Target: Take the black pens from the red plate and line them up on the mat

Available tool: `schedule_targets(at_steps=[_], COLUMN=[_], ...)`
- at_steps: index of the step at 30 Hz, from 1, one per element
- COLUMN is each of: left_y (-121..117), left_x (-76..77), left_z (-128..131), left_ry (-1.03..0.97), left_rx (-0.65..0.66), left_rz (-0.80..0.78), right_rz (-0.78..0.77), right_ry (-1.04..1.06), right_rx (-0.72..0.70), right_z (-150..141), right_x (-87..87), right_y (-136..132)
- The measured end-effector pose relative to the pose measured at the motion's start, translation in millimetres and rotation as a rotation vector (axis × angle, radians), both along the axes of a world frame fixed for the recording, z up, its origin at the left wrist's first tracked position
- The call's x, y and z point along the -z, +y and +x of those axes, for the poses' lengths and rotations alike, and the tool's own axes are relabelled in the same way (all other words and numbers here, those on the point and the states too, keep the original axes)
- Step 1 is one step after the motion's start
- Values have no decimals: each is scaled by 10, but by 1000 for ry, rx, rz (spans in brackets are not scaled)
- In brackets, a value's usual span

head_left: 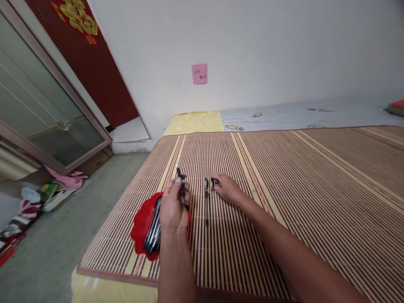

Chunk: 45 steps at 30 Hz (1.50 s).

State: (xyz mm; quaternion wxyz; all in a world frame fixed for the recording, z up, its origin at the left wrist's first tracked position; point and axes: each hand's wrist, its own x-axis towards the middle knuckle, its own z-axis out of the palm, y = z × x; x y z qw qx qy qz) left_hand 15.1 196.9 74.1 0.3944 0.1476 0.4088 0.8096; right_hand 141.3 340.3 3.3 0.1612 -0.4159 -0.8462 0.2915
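My left hand [175, 206] is closed around a black pen [179, 171], its pale pointed tip showing above the fingers and angled up and away. Beneath that hand lies a red scalloped dish [142, 223] with several black and clear pens [153, 231] in it, partly hidden by my wrist. On the mat to the right, a capped pen [206, 204] lies lengthwise. Just beside its upper end, my right hand [224, 187] pinches a short black piece that looks like a pen cap [212, 184]; the fingertips partly cover it.
A striped bamboo mat [315, 219] covers the bed, with a patterned sheet [284, 115] along the wall side. A pink note [200, 74] is stuck on the wall. At left are a glass-panelled door [47, 84] and cloth items [67, 179] on the floor.
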Motion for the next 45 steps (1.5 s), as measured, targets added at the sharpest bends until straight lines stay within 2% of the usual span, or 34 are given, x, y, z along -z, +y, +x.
schedule_targets(at_steps=[15, 25, 45], left_y=[20, 27, 41], left_x=[-10, 19, 28], left_z=[43, 45, 73], left_ry=[-41, -28, -10], left_rx=[-30, 12, 29], left_rz=[2, 8, 3], right_rz=[8, 40, 47], right_ry=[-16, -9, -7], right_rx=[-32, -62, -82], right_z=[-22, -3, 1], right_x=[-49, 18, -29], right_y=[-38, -7, -24])
